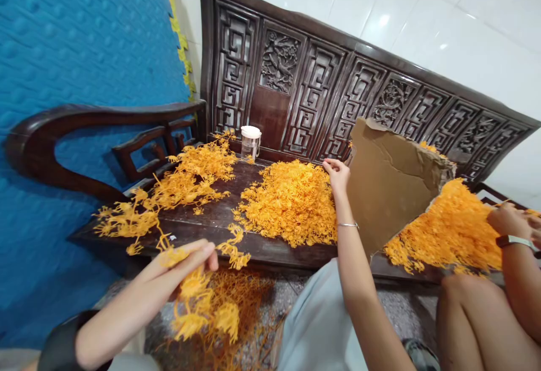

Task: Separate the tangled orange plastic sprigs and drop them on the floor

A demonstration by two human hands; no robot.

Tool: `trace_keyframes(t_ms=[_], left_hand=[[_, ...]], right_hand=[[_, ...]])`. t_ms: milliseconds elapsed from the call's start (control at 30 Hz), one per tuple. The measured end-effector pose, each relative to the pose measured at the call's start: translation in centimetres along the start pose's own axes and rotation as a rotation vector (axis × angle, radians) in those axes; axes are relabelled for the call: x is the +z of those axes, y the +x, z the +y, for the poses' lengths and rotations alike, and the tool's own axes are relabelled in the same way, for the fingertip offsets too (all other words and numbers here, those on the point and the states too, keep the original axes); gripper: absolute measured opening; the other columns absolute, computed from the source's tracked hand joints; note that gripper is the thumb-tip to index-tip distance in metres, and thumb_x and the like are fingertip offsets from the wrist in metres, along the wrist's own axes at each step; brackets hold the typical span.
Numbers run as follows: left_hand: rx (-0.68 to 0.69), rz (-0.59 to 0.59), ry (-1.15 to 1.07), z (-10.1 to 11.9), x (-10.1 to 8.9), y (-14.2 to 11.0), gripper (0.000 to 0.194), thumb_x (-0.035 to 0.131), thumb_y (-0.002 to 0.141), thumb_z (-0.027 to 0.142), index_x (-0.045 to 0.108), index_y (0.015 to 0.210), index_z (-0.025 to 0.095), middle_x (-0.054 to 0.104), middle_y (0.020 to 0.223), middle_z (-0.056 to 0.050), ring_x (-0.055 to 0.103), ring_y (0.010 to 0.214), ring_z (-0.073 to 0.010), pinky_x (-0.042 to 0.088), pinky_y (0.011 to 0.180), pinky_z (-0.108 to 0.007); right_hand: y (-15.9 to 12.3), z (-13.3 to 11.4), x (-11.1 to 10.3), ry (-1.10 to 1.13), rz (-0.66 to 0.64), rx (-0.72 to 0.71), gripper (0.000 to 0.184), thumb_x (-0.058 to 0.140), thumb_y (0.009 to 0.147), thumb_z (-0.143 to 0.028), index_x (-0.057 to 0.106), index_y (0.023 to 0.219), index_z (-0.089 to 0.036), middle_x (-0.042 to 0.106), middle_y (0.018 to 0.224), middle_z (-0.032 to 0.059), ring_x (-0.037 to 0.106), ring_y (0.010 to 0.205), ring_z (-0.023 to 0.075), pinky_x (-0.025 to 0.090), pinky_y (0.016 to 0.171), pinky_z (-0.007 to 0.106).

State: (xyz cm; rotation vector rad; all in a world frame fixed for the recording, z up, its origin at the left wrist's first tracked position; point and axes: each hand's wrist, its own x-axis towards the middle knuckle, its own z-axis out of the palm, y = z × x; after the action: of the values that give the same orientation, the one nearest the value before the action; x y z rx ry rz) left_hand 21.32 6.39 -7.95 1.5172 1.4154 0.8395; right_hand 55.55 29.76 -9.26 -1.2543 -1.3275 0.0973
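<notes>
My left hand is closed, its fingertips pinching a strand of spiky orange plastic pieces at the bench's front edge. More joined orange pieces hang below that hand. My right hand, with a thin bracelet at the wrist, reaches over the right edge of a heap of loose orange pieces. Its thumb and fingers are pressed together; whatever lies between them is too small to make out. Left of this heap, a tangle of orange pieces still joined in clusters lies on the dark wooden bench.
A brown cardboard sheet stands upright, dividing my heap from another orange heap. Another person's hand works there. A white-lidded clear cup stands by the carved backrest. Thin orange scraps cover the floor below.
</notes>
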Motion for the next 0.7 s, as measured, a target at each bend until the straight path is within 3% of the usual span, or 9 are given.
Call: trace_keyframes(t_ms=[100, 200, 267, 367, 433, 500, 600, 700], left_hand=[[-0.045, -0.01, -0.023, 0.3, -0.1, 0.0, 0.04, 0.04, 0.073, 0.056, 0.061, 0.069, 0.022, 0.059, 0.074, 0.002, 0.045, 0.054, -0.012, 0.035, 0.042, -0.018], [-0.015, 0.019, -0.046, 0.4, -0.1, 0.2, 0.039, 0.04, 0.075, 0.054, 0.062, 0.068, 0.022, 0.062, 0.08, 0.001, 0.052, 0.065, -0.0153, 0.04, 0.048, -0.02], [0.007, 0.036, -0.067, 0.3, -0.1, 0.2, 0.038, 0.04, 0.075, 0.052, 0.063, 0.068, 0.022, 0.063, 0.082, 0.001, 0.055, 0.077, -0.0183, 0.044, 0.057, -0.021], [-0.023, 0.037, -0.078, 0.1, -0.1, 0.2, 0.037, 0.041, 0.075, 0.051, 0.065, 0.069, 0.023, 0.064, 0.083, 0.001, 0.057, 0.083, -0.0208, 0.045, 0.061, -0.023], [-0.012, 0.031, -0.092, 0.0, -0.1, 0.2, 0.036, 0.042, 0.075, 0.05, 0.065, 0.07, 0.023, 0.064, 0.082, 0.002, 0.057, 0.083, -0.0205, 0.046, 0.063, -0.024], [0.017, 0.026, -0.099, 0.1, 0.0, 0.2, 0.035, 0.043, 0.075, 0.049, 0.065, 0.07, 0.022, 0.064, 0.08, 0.002, 0.057, 0.081, -0.0195, 0.045, 0.066, -0.024], [0.005, 0.024, -0.076, 0.2, 0.0, 0.1, 0.037, 0.042, 0.075, 0.05, 0.065, 0.069, 0.022, 0.063, 0.076, 0.002, 0.055, 0.069, -0.017, 0.043, 0.056, -0.022], [-0.034, 0.025, -0.057, 0.5, -0.1, -0.1, 0.039, 0.04, 0.075, 0.052, 0.063, 0.069, 0.021, 0.06, 0.073, 0.002, 0.048, 0.056, -0.0131, 0.036, 0.045, -0.02]], right_hand=[[-0.8, -2.7, -0.6, 0.098, 0.011, -0.014, 0.031, 0.061, 0.065, -0.037, 0.066, 0.082, -0.012, 0.058, 0.064, 0.0011, 0.042, 0.053, 0.0092, 0.034, 0.052, 0.023], [-2.8, -7.1, -1.1, 0.248, -0.112, -0.058, 0.024, 0.061, 0.068, -0.035, 0.066, 0.08, -0.015, 0.06, 0.069, 0.0019, 0.049, 0.059, 0.0106, 0.038, 0.057, 0.024], [-4.8, -10.2, -1.0, 0.327, -0.307, -0.083, 0.018, 0.062, 0.07, -0.033, 0.066, 0.078, -0.017, 0.062, 0.073, 0.0021, 0.052, 0.066, 0.0116, 0.041, 0.061, 0.025], [-8.4, -13.8, -0.2, 0.421, -0.752, -0.1, 0.016, 0.059, 0.073, -0.033, 0.066, 0.079, -0.02, 0.064, 0.081, 0.0024, 0.056, 0.075, 0.0126, 0.043, 0.067, 0.026], [-10.6, -15.1, 0.6, 0.46, -0.991, -0.122, 0.018, 0.059, 0.075, -0.033, 0.066, 0.086, -0.02, 0.063, 0.088, 0.0029, 0.056, 0.082, 0.0132, 0.044, 0.073, 0.028], [-12.2, -15.8, 1.4, 0.481, -1.131, -0.138, 0.022, 0.061, 0.073, -0.033, 0.064, 0.091, -0.021, 0.063, 0.09, 0.0024, 0.056, 0.082, 0.0127, 0.043, 0.075, 0.029], [-13.6, -16.2, 1.9, 0.502, -1.195, -0.15, 0.023, 0.067, 0.068, -0.031, 0.065, 0.088, -0.02, 0.063, 0.081, 0.0005, 0.054, 0.075, 0.0117, 0.043, 0.073, 0.029], [-13.9, -16.4, 1.9, 0.573, -1.133, -0.118, 0.014, 0.067, 0.067, -0.028, 0.065, 0.077, -0.019, 0.062, 0.077, 0.0002, 0.054, 0.073, 0.0116, 0.042, 0.072, 0.029]])
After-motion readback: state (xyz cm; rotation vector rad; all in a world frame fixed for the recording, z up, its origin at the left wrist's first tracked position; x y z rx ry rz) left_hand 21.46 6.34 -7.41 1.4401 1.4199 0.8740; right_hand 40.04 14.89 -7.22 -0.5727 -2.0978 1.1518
